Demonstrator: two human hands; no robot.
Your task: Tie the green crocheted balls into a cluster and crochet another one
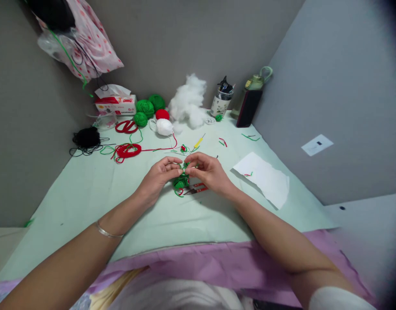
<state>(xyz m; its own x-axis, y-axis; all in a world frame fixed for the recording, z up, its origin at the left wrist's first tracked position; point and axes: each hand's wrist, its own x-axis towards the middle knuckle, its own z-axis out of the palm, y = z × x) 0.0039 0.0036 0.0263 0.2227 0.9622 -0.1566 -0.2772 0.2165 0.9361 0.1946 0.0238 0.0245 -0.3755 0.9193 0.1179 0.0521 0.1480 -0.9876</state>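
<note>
Over the middle of the table, my left hand [163, 174] and my right hand [207, 168] meet with thumbs and fingers pinched together. Between the fingertips is a small green yarn piece [185, 165] with a bit of white on it; its exact form is too small to make out. Just under the fingers lies a bundle of green yarn [180, 182] with a red strand beside it. Thread snips [194, 189] with red handles rest below my right hand, partly covered by it. A yellow-handled crochet hook [199, 141] lies beyond the fingertips.
Green yarn balls [145, 109], a red ball [162, 114], a white ball [165, 127] and white stuffing [189, 101] stand behind. Black yarn [87, 137], red yarn [128, 150] and a tissue box [116, 104] are left. Torn paper [265, 178], a phone [249, 107] and a bottle [256, 81] are right.
</note>
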